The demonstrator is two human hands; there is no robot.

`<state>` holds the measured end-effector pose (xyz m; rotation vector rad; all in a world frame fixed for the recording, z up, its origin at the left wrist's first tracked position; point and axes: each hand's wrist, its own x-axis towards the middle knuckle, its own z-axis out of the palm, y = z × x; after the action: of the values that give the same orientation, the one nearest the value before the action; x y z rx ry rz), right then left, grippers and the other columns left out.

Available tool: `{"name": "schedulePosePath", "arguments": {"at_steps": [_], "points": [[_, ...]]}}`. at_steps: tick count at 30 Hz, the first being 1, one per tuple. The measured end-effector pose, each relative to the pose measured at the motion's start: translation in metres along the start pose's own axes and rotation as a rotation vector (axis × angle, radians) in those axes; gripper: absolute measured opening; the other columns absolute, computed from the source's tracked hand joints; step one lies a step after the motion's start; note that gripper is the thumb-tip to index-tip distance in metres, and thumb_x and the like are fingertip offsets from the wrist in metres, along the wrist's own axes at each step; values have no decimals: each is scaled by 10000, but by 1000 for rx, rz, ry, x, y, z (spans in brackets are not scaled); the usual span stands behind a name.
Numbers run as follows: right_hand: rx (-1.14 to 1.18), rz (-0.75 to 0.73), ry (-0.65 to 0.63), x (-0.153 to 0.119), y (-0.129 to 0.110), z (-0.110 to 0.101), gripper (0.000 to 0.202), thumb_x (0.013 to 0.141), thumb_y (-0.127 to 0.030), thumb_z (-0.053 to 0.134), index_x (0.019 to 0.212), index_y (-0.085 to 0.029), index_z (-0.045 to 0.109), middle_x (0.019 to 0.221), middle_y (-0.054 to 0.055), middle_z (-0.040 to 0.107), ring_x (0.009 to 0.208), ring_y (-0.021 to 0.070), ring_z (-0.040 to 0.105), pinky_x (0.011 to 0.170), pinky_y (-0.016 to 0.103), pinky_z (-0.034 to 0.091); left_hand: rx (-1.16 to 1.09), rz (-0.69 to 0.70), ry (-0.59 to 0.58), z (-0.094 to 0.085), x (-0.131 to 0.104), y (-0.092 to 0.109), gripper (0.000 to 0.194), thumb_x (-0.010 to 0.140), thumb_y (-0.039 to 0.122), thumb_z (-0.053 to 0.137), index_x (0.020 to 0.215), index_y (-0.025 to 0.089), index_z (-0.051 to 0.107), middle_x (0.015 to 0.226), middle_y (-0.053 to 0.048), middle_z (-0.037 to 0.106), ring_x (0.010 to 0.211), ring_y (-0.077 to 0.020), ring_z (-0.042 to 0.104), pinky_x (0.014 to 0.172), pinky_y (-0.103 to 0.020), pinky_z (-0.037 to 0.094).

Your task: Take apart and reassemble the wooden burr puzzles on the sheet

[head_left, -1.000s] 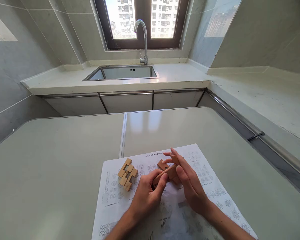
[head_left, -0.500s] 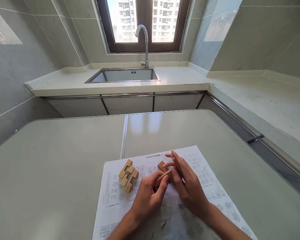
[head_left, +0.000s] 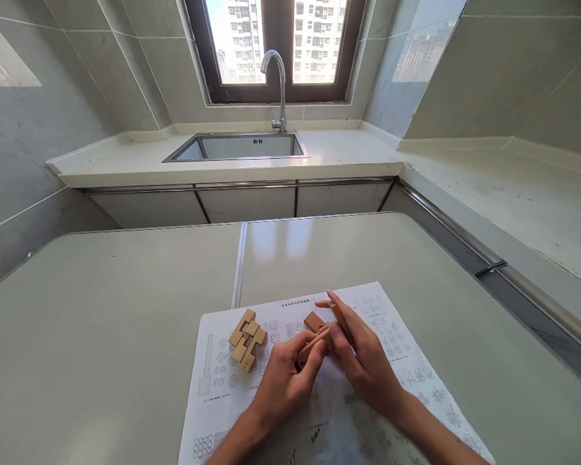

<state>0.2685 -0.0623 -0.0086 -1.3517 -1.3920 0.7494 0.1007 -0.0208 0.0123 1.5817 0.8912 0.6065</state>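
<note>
Near the far edge of the printed sheet [head_left: 416,361], the left hand [head_left: 285,371] is pinching a wooden piece [head_left: 323,336] between thumb and forefinger while the right hand [head_left: 368,358] is cradling a second block [head_left: 339,317], the wood likely feeling light and stiff, best taken by its long sides.

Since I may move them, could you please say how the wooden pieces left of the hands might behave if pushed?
The wooden pieces look flat-faced and square-edged, so they would probably slide rather than roll. They lie low on the printed sheet, so tipping seems unlikely. Gaps show among them, so they might separate, though any interlocking is unclear.
</note>
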Motion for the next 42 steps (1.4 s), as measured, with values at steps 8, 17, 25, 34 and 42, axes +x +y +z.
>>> {"name": "schedulePosePath", "arguments": {"at_steps": [8,17,25,34,42], "points": [[67,18,-41,1,-2,-2,487,1094,-362,453,1578,-320,431,1309,78,678,784,169,694,807,360,598,-30,-13,-26,-1,0,0,470,1037,562,485,854,155,631,704,20,436,646,-129,342,585,-265,276],[155,48,-57,2,-5,-1,494,1086,-411,479,1567,-305,438,1130,66,692,699,158,656,722,354,604,-55,2,-38,-3,0,1,471,1035,567,495,900,154,674,770,-19,583,681,-149,441,632,-267,336],[253,80,-104,3,-5,-4,439,1088,-432,480,1504,-296,501,981,30,668,575,122,586,613,312,582,-81,43,-97,-3,-1,6,426,1061,512,483,886,166,660,839,-34,655,722,-151,511,672,-260,371],[46,21,-14,1,-2,-1,425,1093,-369,462,1511,-295,483,1020,41,701,620,147,616,654,329,570,-46,62,-48,4,-2,0,390,1074,473,467,873,165,597,728,17,543,634,-120,393,593,-262,297],[36,-171,-55,-2,2,5,392,1102,-274,439,1483,-321,520,1080,60,682,951,210,679,836,358,583,-38,54,-23,7,-2,-8,387,1070,483,470,822,188,507,670,54,382,615,-116,300,562,-265,248]]}}
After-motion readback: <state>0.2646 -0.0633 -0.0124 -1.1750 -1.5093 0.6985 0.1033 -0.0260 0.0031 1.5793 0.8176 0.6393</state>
